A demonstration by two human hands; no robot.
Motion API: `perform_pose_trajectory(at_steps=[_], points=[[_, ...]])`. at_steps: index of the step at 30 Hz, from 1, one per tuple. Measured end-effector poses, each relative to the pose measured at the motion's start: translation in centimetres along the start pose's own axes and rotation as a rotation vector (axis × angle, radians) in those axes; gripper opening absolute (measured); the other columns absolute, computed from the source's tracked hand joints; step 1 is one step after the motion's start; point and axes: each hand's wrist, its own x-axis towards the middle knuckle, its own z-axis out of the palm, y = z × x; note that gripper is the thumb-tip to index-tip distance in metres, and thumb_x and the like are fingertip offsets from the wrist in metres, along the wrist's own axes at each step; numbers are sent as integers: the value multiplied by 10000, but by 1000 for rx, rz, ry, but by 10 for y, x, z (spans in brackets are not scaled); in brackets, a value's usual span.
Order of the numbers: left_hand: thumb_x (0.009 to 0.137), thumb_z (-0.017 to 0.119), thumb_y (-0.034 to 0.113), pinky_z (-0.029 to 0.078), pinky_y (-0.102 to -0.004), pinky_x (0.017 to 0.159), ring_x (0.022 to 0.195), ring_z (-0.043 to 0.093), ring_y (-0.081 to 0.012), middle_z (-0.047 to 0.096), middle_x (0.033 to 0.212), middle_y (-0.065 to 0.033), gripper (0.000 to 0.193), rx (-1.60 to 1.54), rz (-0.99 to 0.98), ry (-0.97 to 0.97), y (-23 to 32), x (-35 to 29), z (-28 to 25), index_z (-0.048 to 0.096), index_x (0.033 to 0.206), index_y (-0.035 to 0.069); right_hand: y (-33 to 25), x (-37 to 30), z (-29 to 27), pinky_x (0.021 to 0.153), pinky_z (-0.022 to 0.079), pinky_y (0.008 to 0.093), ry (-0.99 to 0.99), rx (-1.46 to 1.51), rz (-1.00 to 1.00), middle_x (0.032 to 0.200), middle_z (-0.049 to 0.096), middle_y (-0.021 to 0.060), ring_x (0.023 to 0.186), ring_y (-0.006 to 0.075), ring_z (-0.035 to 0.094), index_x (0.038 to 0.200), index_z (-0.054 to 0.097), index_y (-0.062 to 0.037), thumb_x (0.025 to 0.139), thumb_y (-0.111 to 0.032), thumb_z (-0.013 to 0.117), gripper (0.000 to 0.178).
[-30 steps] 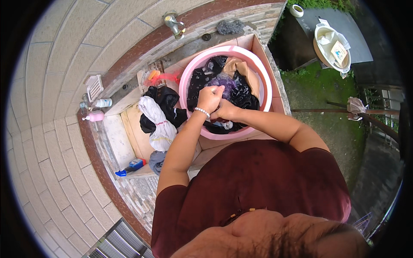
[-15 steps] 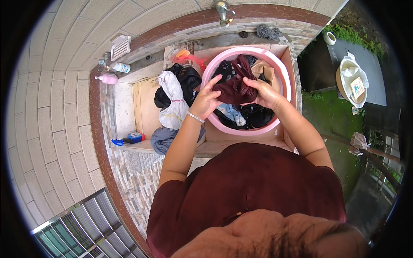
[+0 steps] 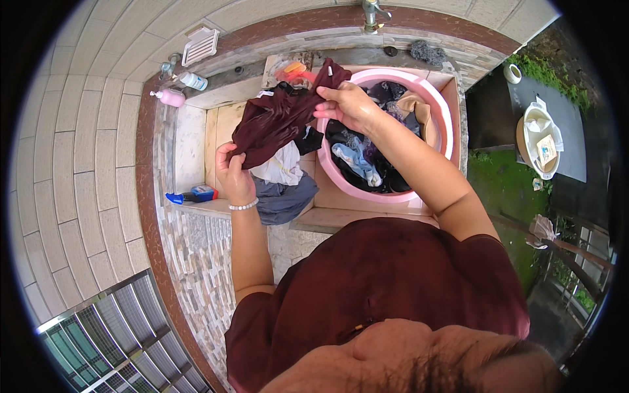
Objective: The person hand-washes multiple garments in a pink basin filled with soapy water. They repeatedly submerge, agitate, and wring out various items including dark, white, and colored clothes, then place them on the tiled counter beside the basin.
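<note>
A wet maroon garment (image 3: 275, 124) is stretched between my two hands over the left side of the tiled sink. My left hand (image 3: 234, 171) grips its lower left end; my right hand (image 3: 347, 106) pinches the upper right end near the basin's rim. Below the garment lie a white cloth (image 3: 282, 165), a grey cloth (image 3: 285, 200) and some black clothing (image 3: 309, 140), partly covered by it. To the right, a pink basin (image 3: 444, 124) holds soaked clothes, among them a light blue cloth (image 3: 354, 160), a beige piece (image 3: 414, 108) and dark items.
A faucet (image 3: 372, 16) sticks out from the wall behind the basin. Along the left ledge are a pink bottle (image 3: 171, 97), a white bottle (image 3: 194, 81) and a blue-handled brush (image 3: 193, 195). A grey scouring pad (image 3: 427, 52) rests on the back ledge. Off to the right is a tub (image 3: 524, 134).
The maroon garment has moved left from above the basin to above the sink's left side. It was bunched between both hands; now it is spread out, and my hands are farther apart.
</note>
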Motion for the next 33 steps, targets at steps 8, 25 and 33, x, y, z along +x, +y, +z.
perform_pose_trajectory(at_steps=[8,25,33], points=[[711,604,-20,406,-387,1053,1218,502,-352,520,1274,-189,440,1188,148,-213,-68,16,-89,675,1117,137,32,48,-65,720,569,327,162,-576,57,1073,668,78,870,197,680,1239,607,-48,948,-182,630,322],[996,587,189,458,-322,949,1119,575,-175,598,1235,-88,301,367,-402,-555,-124,-19,100,575,1272,69,57,-16,-226,873,489,380,412,-1041,-81,1070,700,118,987,268,654,1129,685,-78,932,-333,610,330],[961,489,543,451,-479,966,1076,601,-158,655,1117,22,491,-273,-1156,-216,-255,-43,158,559,1260,161,-1,-92,-70,762,546,283,33,275,-196,929,679,28,811,120,661,1031,596,-61,1032,-209,506,172]])
